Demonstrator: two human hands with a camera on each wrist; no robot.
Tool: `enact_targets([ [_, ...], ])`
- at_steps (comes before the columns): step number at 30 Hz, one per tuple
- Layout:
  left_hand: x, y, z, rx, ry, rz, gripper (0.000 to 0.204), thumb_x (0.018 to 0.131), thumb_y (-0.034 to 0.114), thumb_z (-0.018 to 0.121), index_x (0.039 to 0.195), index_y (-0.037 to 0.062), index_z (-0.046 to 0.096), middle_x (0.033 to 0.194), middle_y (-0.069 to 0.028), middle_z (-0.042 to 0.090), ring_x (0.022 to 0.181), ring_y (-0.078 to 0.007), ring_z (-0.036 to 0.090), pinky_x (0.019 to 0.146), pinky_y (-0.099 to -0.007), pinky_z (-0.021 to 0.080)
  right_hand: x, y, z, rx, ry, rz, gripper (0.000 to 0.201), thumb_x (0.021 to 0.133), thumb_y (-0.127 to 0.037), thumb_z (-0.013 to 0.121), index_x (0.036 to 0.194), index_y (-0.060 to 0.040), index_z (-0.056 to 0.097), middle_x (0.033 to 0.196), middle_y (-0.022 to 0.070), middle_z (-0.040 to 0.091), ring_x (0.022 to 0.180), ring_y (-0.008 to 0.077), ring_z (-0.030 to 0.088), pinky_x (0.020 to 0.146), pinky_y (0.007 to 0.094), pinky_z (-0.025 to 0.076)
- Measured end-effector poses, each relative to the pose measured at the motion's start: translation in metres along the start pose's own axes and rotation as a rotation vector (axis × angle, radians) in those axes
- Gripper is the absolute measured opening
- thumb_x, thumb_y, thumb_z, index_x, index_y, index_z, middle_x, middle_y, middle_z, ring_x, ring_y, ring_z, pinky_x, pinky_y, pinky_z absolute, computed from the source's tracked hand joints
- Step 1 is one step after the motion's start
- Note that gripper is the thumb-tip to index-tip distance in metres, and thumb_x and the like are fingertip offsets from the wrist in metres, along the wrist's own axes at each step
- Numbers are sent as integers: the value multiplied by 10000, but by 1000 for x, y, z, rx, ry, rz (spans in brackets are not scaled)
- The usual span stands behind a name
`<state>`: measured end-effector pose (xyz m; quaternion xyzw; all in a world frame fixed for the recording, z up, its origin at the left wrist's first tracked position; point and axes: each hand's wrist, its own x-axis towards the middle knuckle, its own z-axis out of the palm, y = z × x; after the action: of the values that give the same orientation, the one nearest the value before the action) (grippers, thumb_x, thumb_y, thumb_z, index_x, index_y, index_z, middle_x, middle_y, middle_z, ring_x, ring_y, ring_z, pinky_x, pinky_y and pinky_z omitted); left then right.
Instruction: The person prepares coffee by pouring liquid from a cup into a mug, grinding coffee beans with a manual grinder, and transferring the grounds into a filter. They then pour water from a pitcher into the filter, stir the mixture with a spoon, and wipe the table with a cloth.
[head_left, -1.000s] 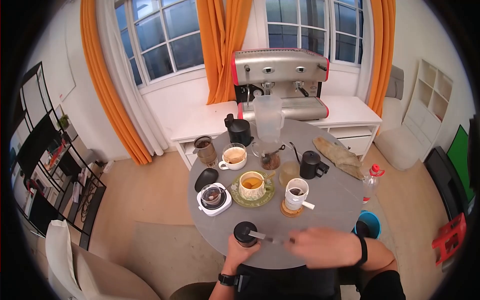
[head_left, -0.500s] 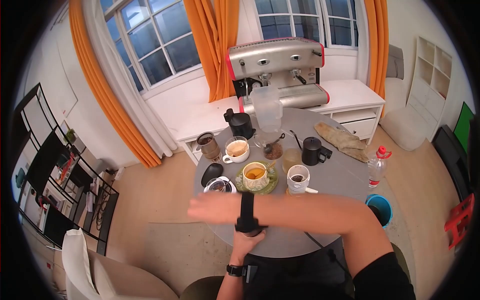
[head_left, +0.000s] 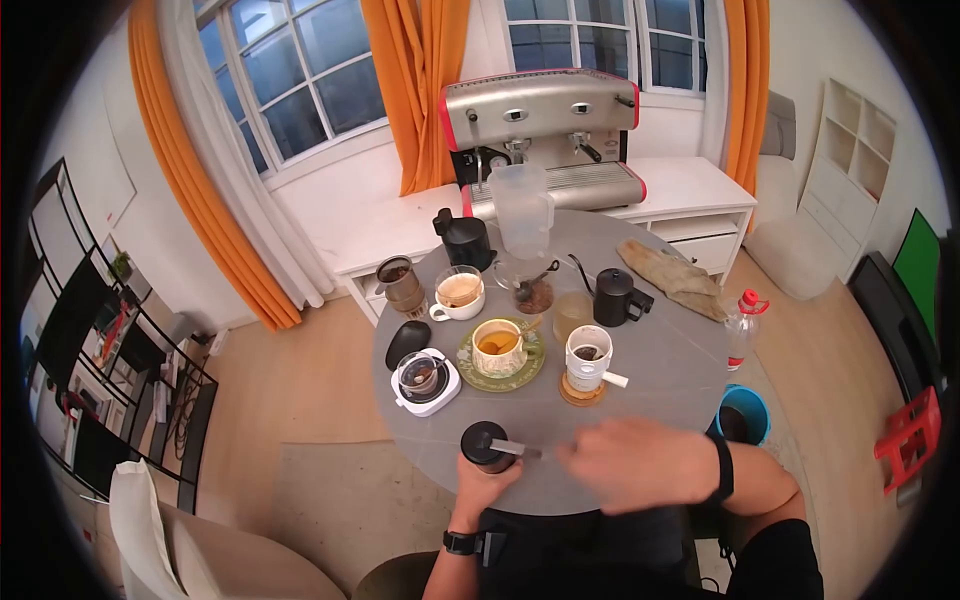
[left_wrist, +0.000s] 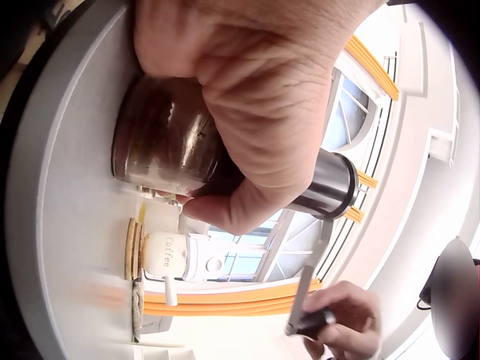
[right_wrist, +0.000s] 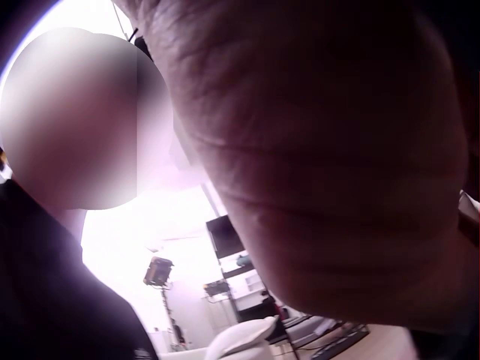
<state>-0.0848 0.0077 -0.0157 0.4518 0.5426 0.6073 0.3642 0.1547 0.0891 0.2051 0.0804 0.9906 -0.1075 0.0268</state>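
Near the front edge of the round grey table, my left hand grips a manual coffee grinder with a black top. The left wrist view shows its clear jar, with dark contents, standing upright on the table under my curled fingers. From the top a flat metal crank reaches out to the right. My right hand, blurred in the head view, is at the crank's end; in the left wrist view its fingers pinch the black knob. The right wrist view is mostly filled by my palm.
Beyond the grinder stand a white scale with a glass, a cup of amber liquid on a green saucer, and a white mug on a wooden coaster. A black kettle stands behind, right.
My right hand and crank have swung round: at the right, then across to the left over the grinder, now at the right again. My left hand keeps holding the grinder.
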Motion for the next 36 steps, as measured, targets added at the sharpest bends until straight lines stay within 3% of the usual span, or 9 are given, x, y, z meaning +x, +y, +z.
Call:
enact_targets([
  [4, 1, 7, 1, 57, 1, -4, 224, 750, -19, 802, 943, 37, 704, 902, -20, 740, 842, -116, 693, 783, -295, 568, 13, -41, 18, 140, 89, -454, 332, 832, -78, 695, 1106, 60, 569, 969, 170, 633, 846, 337, 725, 672, 406, 591],
  [10, -7, 2, 2, 67, 11, -102, 222, 823, 9, 789, 1029, 36, 708, 1001, -16, 751, 1007, -136, 698, 954, -339, 549, 117, -34, 64, 122, 426, -808, 323, 837, -121, 692, 1145, -84, 603, 1026, 50, 597, 1034, 259, 644, 843, 421, 520],
  [12, -15, -10, -2, -137, 39, -87, 251, 833, 22, 796, 1071, 29, 718, 1040, -20, 762, 1043, -143, 703, 984, -348, 548, 160, -30, 29, 159, 89, -774, 343, 842, -173, 700, 1172, -136, 613, 1051, 28, 602, 1057, 251, 625, 842, 432, 502],
  [16, -1, -3, -3, -64, -66, -71, 325, 791, 24, 838, 1095, 14, 721, 1032, -36, 772, 993, -155, 729, 937, -365, 578, 243, 1, 37, -162, 398, -653, 166, 787, -156, 800, 899, -60, 723, 830, 124, 736, 848, 349, 753, 691, 444, 589],
  [23, 5, 5, -2, 56, -105, 27, 337, 729, -66, 807, 1015, 37, 663, 963, -51, 726, 926, -169, 718, 857, -348, 577, 175, 87, 0, -242, 200, -121, 277, 756, -100, 801, 992, -1, 694, 949, 179, 725, 932, 380, 742, 761, 483, 596],
  [28, 5, 1, -1, 49, -91, 9, 324, 723, -67, 808, 996, 33, 666, 963, -48, 729, 914, -169, 715, 852, -352, 577, 53, 40, -24, -136, -114, 153, 305, 803, -79, 729, 1076, 32, 649, 993, 215, 696, 967, 418, 712, 796, 481, 587],
  [30, 4, -5, -3, 70, -82, 4, 323, 723, -69, 807, 993, 40, 667, 956, -45, 727, 908, -163, 707, 846, -348, 573, 18, 27, -12, 61, 9, -184, 354, 798, -70, 722, 1118, 37, 612, 942, 194, 673, 924, 412, 706, 770, 488, 581],
  [32, 3, -4, 0, 65, -74, -1, 293, 730, -45, 809, 979, 44, 683, 933, -38, 735, 884, -150, 703, 827, -335, 573, 28, -10, -8, 103, -357, -248, 348, 817, -62, 699, 1130, 41, 590, 936, 195, 651, 931, 394, 703, 744, 477, 577],
  [36, 3, 4, 1, 96, -45, -6, 221, 761, 19, 821, 949, 47, 707, 887, -26, 742, 847, -127, 690, 797, -331, 571, 66, -55, 36, 133, -27, -649, 318, 866, -68, 648, 1146, 51, 551, 992, 185, 621, 927, 352, 677, 785, 433, 578],
])
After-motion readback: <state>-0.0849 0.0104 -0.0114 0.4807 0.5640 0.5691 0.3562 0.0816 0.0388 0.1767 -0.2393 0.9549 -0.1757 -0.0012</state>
